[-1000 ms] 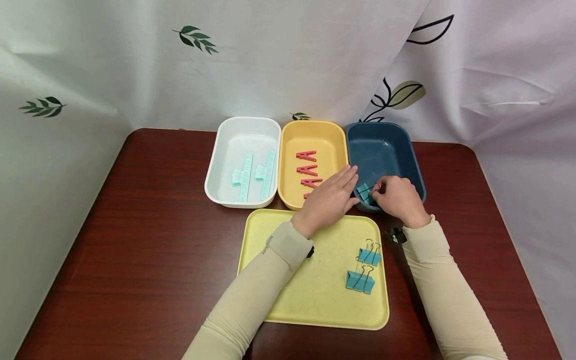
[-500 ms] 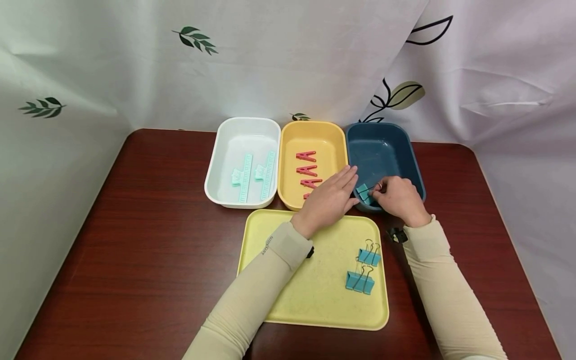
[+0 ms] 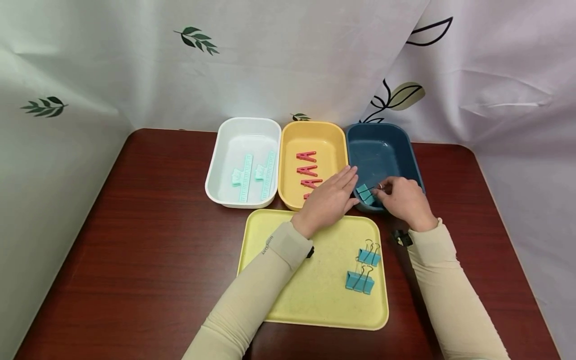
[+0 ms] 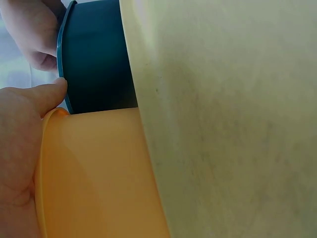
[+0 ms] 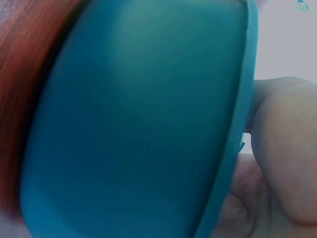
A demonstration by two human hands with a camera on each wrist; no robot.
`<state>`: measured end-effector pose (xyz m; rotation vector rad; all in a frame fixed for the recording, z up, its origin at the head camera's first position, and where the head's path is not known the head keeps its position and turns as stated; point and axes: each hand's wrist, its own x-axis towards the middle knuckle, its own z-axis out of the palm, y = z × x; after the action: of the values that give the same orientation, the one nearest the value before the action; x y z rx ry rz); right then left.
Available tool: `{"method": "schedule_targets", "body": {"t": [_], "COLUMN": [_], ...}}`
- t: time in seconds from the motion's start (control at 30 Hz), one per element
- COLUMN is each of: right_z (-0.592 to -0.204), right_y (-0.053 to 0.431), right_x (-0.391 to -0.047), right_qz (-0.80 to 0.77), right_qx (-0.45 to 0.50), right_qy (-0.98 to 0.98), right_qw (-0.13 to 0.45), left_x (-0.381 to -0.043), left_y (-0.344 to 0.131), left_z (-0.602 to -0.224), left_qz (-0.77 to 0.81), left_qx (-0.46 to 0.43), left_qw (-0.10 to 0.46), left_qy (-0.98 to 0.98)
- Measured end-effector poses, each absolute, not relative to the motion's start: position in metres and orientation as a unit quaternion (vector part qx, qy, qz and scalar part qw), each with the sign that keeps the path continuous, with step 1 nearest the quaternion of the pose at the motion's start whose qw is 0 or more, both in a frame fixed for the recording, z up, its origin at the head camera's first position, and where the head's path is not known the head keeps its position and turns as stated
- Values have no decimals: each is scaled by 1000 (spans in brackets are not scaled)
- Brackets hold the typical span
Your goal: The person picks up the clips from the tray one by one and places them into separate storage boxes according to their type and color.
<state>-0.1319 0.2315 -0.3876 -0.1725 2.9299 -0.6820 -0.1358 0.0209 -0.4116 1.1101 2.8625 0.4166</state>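
My right hand (image 3: 402,200) reaches over the near rim of the dark blue bin (image 3: 382,150). Its thumb and forefinger pinch the wire handle of a teal binder clip (image 3: 365,194) low in the bin's near left corner. The right wrist view shows mostly the bin's outer wall (image 5: 138,119), which hides the fingertips. My left hand (image 3: 328,200), fingers straight, lies over the near right corner of the yellow bin (image 3: 288,185), its thumb at the blue bin's rim (image 4: 60,49). Two more teal binder clips, a smaller one (image 3: 369,257) and a larger one (image 3: 360,282), lie on the yellow tray (image 3: 315,295).
Several red clothespins (image 3: 307,171) lie in a column in the yellow bin, the lowest partly hidden by my left hand. The white bin (image 3: 213,175) at left holds two mint ruler-like clips (image 3: 245,177). A patterned white cloth (image 3: 270,60) hangs behind the brown table (image 3: 135,240).
My right hand has shifted slightly to the right, so more of the binder clip in the blue bin shows. My left hand has stayed in place.
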Motion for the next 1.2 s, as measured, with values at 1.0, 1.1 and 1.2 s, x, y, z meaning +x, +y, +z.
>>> {"method": "schedule_targets", "body": {"t": [1.0,1.1,1.2], "right_z": [-363,-361,-360], "right_y": [233,233,233], "right_x": [-90,-86,-81], "right_qz": [-253,-259,-261], "right_qx": [-62,-68,-77], "right_qy": [965,962,961], "right_qw": [-37,-56,-56], "left_x": [-136,-136,-136], "left_y": [22,23,23], "left_z": [-411,-411,-412], "left_qz": [141,141,141], "left_qx": [353,351,350], "left_qw": [25,29,31], "left_qy": [925,925,925]}}
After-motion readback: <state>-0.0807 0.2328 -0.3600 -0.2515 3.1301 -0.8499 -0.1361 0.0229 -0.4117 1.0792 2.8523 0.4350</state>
